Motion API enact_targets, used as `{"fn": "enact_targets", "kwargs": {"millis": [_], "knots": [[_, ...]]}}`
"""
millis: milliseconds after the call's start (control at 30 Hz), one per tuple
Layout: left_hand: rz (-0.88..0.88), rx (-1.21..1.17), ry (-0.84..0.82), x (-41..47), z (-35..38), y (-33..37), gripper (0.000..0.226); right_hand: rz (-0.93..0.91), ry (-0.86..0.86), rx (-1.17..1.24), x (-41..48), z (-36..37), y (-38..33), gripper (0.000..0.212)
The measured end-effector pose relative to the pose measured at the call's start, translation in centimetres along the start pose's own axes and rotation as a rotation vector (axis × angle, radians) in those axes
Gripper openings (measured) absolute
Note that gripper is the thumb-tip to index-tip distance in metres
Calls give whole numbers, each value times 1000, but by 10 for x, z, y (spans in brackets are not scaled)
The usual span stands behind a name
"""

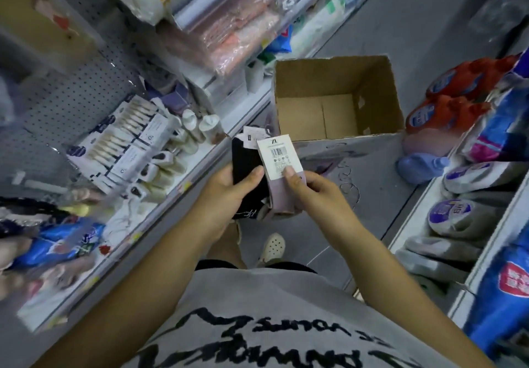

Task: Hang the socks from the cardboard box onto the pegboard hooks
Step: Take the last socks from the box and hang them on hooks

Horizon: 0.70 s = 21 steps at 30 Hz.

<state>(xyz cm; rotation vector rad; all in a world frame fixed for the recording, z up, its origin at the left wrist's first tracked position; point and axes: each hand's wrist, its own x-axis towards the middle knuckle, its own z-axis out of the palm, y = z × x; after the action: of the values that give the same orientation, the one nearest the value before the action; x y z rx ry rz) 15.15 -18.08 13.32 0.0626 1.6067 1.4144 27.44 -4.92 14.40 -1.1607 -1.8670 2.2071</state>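
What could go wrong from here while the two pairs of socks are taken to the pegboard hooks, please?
1. Both hands are full: the left hand holds the black socks, the right hand the lilac socks, so no hand is free to steady a hook and a pair may drop.
2. The right thumb presses on the label card; it could bend or tear there.
3. A dropped pair might land among the bottles on the shelf by the pegboard.

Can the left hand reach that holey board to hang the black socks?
Probably yes. The pegboard stands on the same side as the left hand, open air between, and it grips the black socks. The right hand pinches the lilac socks.
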Motion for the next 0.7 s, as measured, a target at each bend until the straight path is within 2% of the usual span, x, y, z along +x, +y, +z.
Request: {"fn": "enact_targets", "kwargs": {"millis": [67, 233, 433, 600, 700], "knots": [[39, -13, 31, -18, -13, -5, 26, -22, -11, -50, -1, 13, 2, 29], [123, -122, 109, -62, -55, -13, 37, -92, -131, -48, -6, 53, -4, 18], [198, -226, 287, -110, -116, -27, 36, -175, -203, -20, -16, 116, -21, 19], [264, -152, 361, -154, -176, -30, 30, -167, -344, 5, -24, 198, -27, 21], [273, -233, 349, -184, -218, -27, 28, -124, -423, -32, -34, 260, -22, 20]]}}
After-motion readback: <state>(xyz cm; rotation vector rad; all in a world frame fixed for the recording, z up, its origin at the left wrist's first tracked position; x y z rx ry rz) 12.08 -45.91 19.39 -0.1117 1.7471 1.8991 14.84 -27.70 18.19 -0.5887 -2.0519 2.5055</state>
